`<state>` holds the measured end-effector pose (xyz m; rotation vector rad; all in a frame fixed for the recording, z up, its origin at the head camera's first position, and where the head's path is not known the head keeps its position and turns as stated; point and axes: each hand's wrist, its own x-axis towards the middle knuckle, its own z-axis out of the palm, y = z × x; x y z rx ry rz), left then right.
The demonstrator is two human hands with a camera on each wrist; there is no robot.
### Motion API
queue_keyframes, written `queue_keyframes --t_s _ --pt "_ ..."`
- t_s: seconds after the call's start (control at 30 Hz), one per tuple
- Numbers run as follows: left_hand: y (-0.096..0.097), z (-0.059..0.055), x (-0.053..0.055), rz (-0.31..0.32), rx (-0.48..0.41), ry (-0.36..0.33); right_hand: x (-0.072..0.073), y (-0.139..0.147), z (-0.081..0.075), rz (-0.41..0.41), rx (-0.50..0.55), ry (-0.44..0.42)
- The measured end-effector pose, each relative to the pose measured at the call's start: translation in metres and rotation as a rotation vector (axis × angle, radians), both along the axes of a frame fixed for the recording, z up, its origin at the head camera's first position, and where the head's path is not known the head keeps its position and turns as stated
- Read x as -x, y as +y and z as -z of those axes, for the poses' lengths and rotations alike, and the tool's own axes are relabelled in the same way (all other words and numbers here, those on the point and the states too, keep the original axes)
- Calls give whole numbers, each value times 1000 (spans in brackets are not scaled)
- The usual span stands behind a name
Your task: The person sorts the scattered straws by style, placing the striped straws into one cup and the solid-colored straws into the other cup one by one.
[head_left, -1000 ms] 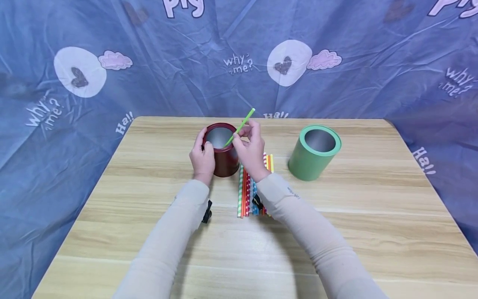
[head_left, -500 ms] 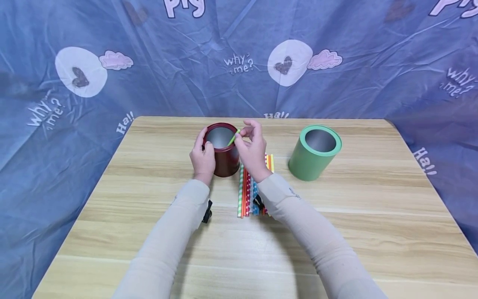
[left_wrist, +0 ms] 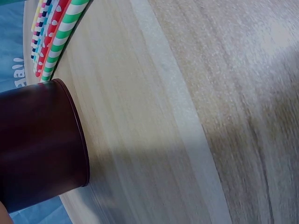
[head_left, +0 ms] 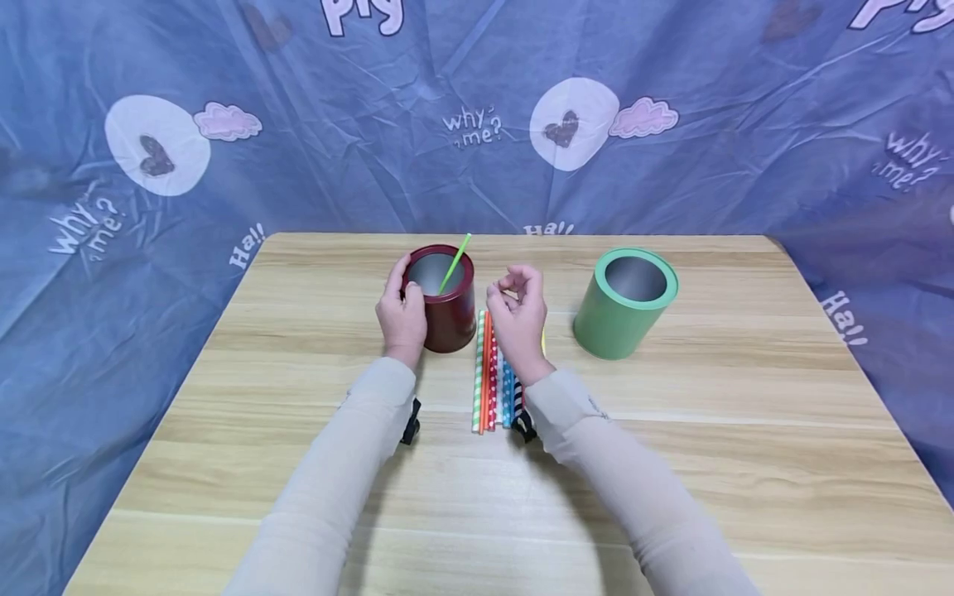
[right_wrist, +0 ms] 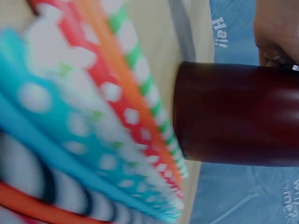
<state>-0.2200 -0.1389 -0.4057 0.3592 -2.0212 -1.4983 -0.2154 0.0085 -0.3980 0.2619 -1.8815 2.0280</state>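
In the head view a dark red can [head_left: 451, 324] stands upright on the table, and my left hand [head_left: 402, 321] holds its left side with the thumb at the rim. A light green straw [head_left: 456, 260] leans in the can, its upper end above the rim. To the right of the can, my right hand [head_left: 519, 324] is over the loose straws, its fingers loosely bent and nothing between them. Those striped, dotted and plain paper straws [head_left: 488, 389] lie side by side on the table, partly hidden by my right hand and sleeve.
A green can [head_left: 617, 327] with an open top stands to the right on the wooden table [head_left: 745, 397]. Behind the table hangs a blue printed cloth [head_left: 358, 149]. The right wrist view shows the straws [right_wrist: 135, 102] close to the red can's base.
The light green straw went down into the red can, and my right hand let go of it and drew back to the right. My left hand has stayed on the can.
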Motion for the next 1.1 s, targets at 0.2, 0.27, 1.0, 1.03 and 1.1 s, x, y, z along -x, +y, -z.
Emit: queue_keyframes --t_s 0.2,0.27,1.0,1.03,1.1 --pt "2 1 0 11 -8 -3 -10 14 16 22 -12 -162" --pt "2 1 1 11 -12 -1 -13 19 21 33 -29 -203" --pt "-1 2 1 18 -7 -14 -40 60 37 -25 -205 -576" --pt "-1 2 1 18 -6 -14 -40 61 38 -30 -217 -592" --pt "-2 2 1 17 -6 -11 -41 62 40 -43 -236 -617"
